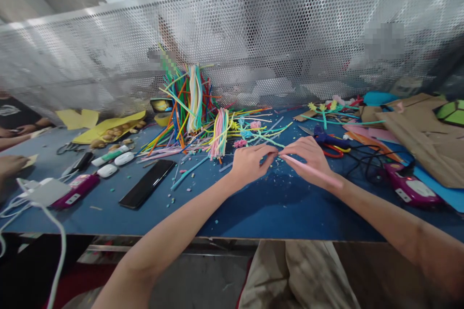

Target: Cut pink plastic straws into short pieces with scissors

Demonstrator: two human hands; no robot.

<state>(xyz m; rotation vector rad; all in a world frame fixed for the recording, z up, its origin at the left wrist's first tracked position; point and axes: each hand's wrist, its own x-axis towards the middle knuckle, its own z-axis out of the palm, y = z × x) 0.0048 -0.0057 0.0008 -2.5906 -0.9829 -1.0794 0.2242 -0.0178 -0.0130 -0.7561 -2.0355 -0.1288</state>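
Both hands meet over the blue table, fingertips almost touching. My right hand (pixel 308 157) is closed in a pinch on a pale pink pipe cleaner (pixel 313 170), whose long end lies back across the palm and wrist. My left hand (pixel 252 164) pinches at the same spot, at the pink pipe cleaner's near end; the exact grip is too small to see. Just beyond the fingers, a light green pipe cleaner stem (pixel 270 140) runs toward pipe cleaner flowers, one light blue (pixel 246 133) and one pink (pixel 239 143). A bundle of pink and yellow pipe cleaners (pixel 219 135) lies left of them.
A tall heap of pipe cleaners (pixel 194 99) stands by the perforated metal screen (pixel 290 43). Scissors (pixel 331 142) and a purple power strip (pixel 411 188) lie right. A black phone (pixel 148 184), white cables (pixel 54 231) and another person's hand (pixel 10 165) are left.
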